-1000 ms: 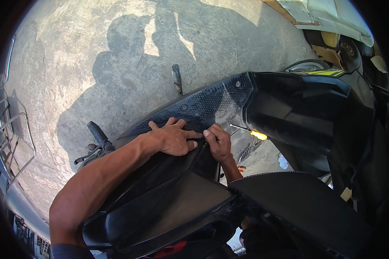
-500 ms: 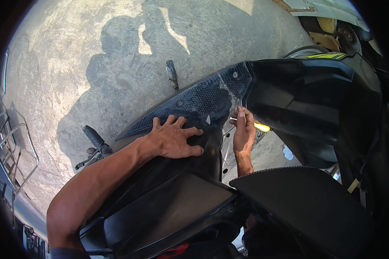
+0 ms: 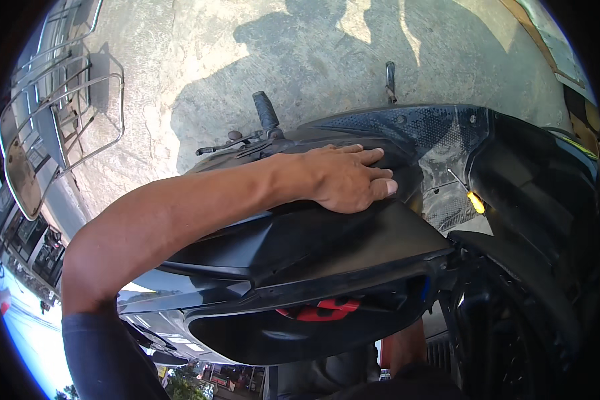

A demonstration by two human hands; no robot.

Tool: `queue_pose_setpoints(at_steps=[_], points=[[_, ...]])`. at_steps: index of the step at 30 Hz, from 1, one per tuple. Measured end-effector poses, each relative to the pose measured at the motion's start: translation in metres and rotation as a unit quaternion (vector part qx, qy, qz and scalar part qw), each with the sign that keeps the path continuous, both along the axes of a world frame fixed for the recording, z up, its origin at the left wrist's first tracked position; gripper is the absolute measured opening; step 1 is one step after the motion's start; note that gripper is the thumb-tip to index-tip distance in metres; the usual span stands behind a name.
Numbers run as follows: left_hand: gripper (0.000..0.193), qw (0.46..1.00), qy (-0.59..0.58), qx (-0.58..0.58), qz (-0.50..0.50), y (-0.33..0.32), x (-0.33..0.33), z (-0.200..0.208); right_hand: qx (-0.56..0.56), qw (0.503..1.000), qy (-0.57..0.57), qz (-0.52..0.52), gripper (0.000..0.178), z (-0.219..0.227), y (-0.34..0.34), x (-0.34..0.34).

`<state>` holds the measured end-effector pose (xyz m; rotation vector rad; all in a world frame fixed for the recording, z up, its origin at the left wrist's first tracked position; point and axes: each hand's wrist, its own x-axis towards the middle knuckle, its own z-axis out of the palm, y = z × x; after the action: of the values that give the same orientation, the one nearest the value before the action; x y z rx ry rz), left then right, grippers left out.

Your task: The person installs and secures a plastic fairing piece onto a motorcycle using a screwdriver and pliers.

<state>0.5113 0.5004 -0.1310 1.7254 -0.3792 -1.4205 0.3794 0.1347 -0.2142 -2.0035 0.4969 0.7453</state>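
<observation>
My left hand (image 3: pixel 350 177) lies flat, fingers stretched, on the black body panel (image 3: pixel 327 233) of a scooter. Nothing is in it. A screwdriver (image 3: pixel 475 203) with a yellow handle rests by itself on the scooter's worn footboard (image 3: pixel 440 160), its thin shaft pointing away from me. Below the panel's lower edge a piece of my right forearm (image 3: pixel 409 347) shows; the hand at its end is hidden behind the scooter's parts. A red part (image 3: pixel 323 309) sits inside the dark hollow of the panel.
A handlebar grip (image 3: pixel 265 110) with a lever stands beyond my left hand. A peg (image 3: pixel 390 81) sticks out at the scooter's far side. Metal racks (image 3: pixel 87 100) and a mirror (image 3: pixel 24 170) are at the left. Concrete floor (image 3: pixel 313 67) with shadows lies behind.
My right hand has let go of the screwdriver and moved down out of sight. The view has swung left and down; my left hand stays pressed on the panel.
</observation>
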Motion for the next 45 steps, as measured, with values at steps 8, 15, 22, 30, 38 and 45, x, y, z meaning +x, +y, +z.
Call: queue_pose_setpoints(at_steps=[8, 15, 22, 30, 38, 45], points=[[0.090, 0.977, -0.156, 0.144, -0.018, 0.121, -0.104, 0.194, -0.060, 0.997, 0.012, -0.053, 0.050, 0.026, -0.007, 0.009], [0.075, 0.931, -0.311, 0.189, 0.031, 0.106, -0.143, 0.193, -0.069, 0.996, 0.009, -0.056, 0.052, 0.039, -0.019, -0.029], [0.068, 0.905, -0.381, 0.181, 0.056, 0.096, -0.154, 0.188, -0.074, 0.996, 0.035, -0.043, 0.041, 0.085, -0.054, -0.112], [0.045, 0.721, -0.562, 0.327, 0.239, 0.022, -0.207, 0.186, -0.266, 0.945, -0.097, 0.165, 0.043, 0.035, -0.150, -0.085], [0.028, 0.789, -0.507, 0.011, 0.346, -0.247, -0.318, 0.181, -0.442, 0.834, -0.218, 0.249, 0.055, -0.029, -0.178, 0.054], [0.021, 0.795, -0.297, 0.049, 0.526, -0.387, -0.238, -0.003, -0.345, 0.833, -0.385, 0.198, 0.030, -0.033, -0.247, -0.010]])
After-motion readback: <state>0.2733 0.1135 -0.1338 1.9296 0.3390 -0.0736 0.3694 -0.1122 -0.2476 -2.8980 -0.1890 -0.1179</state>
